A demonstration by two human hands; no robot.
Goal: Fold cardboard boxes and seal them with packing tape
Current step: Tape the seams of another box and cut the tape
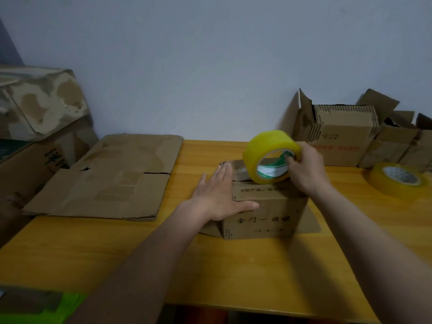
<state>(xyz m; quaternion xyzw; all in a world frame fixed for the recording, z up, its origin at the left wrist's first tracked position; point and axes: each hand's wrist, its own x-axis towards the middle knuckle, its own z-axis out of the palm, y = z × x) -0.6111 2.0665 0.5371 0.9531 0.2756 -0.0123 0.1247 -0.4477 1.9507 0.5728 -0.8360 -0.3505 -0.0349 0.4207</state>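
A flattened carton lies at the left of the yellow surface. The left hand presses flat, fingers straight, on the small box at the middle. The right hand has its grip curled through the tape roll, held on the box top; a second roll lies far right

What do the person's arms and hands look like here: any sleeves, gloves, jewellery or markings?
Both forearms are bare for as far as the frame shows them; no sleeve edge is in view. The left hand and right hand wear no gloves, and no watch, ring or bracelet shows. The dim light hides any finer marks.
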